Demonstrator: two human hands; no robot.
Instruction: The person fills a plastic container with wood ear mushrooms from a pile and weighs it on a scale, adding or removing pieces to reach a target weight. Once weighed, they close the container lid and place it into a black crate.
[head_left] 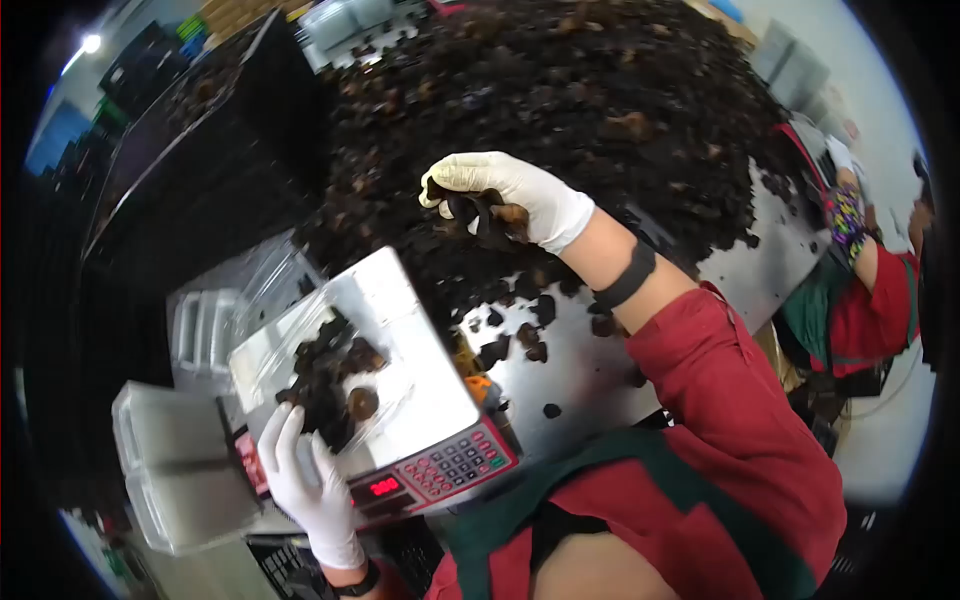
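Observation:
My right hand [515,195], in a white glove, is closed around several dark, curled pieces that look like wood ear mushrooms [490,218]. It is raised over the near side of a large dark heap [540,90] of the same pieces. On the white pan of a digital scale [385,300] sits a clear plastic tray [385,425] with a small pile of dark pieces [325,385] in it. My left hand [305,480], also gloved, has its fingers apart, the fingertips right at the tray's near left edge. Red digits glow on the scale's display [384,487].
Stacked clear plastic trays [180,465] stand left of the scale. A tall black bin [210,160] rises behind it. Loose pieces lie scattered on the metal table [590,375]. An orange object [482,388] is beside the scale. Another person's sleeved arm [850,225] is at the far right.

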